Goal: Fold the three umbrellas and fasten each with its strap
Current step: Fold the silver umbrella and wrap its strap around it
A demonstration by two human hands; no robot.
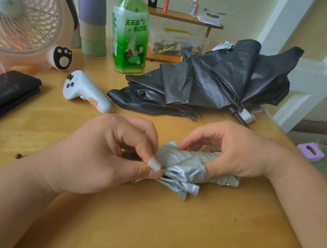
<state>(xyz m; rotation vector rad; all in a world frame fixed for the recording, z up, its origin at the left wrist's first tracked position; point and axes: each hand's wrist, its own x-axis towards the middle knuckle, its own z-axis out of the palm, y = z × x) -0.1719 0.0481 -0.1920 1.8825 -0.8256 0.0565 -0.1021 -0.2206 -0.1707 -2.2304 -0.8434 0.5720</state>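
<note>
A small silver umbrella (185, 170) lies collapsed across the middle of the wooden table (163, 226). My left hand (106, 155) pinches its crumpled fabric at the left end, thumb and fingers closed on a fold. My right hand (237, 150) grips the bundle from above near its right end. A black umbrella (213, 84) lies loosely spread behind them, its pleats unrolled and its white handle (247, 115) at the right. A folded black umbrella (0, 95) rests flat at the table's left edge. No strap shows on the silver umbrella.
A pink fan (19, 11) stands at the back left, beside stacked cups (93, 18) and a green bottle (130, 32). A white controller (88, 92) lies in front of them. A clear box (177, 42) sits under a small shelf (185, 18) with nail polish.
</note>
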